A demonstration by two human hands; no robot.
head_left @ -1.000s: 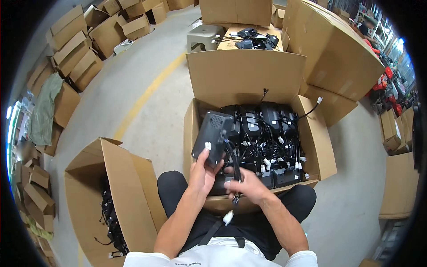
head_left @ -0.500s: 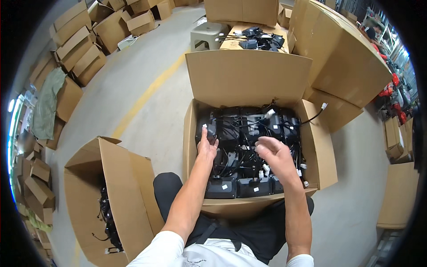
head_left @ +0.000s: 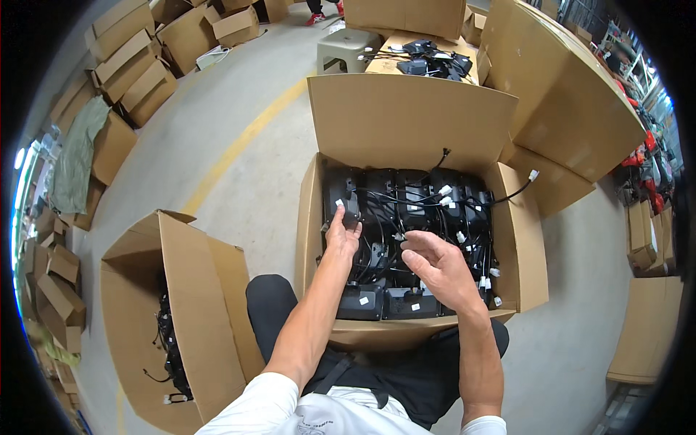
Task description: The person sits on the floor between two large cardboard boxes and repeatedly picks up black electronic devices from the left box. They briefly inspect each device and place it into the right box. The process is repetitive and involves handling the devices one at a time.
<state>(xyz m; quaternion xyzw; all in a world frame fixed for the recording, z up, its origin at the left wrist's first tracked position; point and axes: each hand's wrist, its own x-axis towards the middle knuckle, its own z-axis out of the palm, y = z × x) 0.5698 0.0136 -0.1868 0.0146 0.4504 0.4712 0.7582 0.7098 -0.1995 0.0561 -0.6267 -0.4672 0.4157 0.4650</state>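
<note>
Closest in are the dark trousers [head_left: 270, 297], knees either side of an open cardboard box [head_left: 534, 246]. Along its near wall there's a row of flat black housings [head_left: 360, 303] with little white stickers.

Right hand [head_left: 438, 270] hangs over the middle of the box, thumb and fingers apart with a gap between, nothing in it that I can see. Can't tell if the fingertips brush the black cables [head_left: 382, 233] underneath.

Left hand [head_left: 342, 235] is a bit further out and way nearer the black unit [head_left: 341, 187]: looks clamped on its near end, thumb on top, fingers bent round the near right corner. The unit sits at the box's far left, long axis pointing pretty much straight away from the person. So most of it lies just beyond the left fingers, and it's ahead and left of the right ones.

Past that: the raised flap [head_left: 413, 119], then a grey stool [head_left: 344, 52] and a pile of black parts [head_left: 435, 61].
</note>
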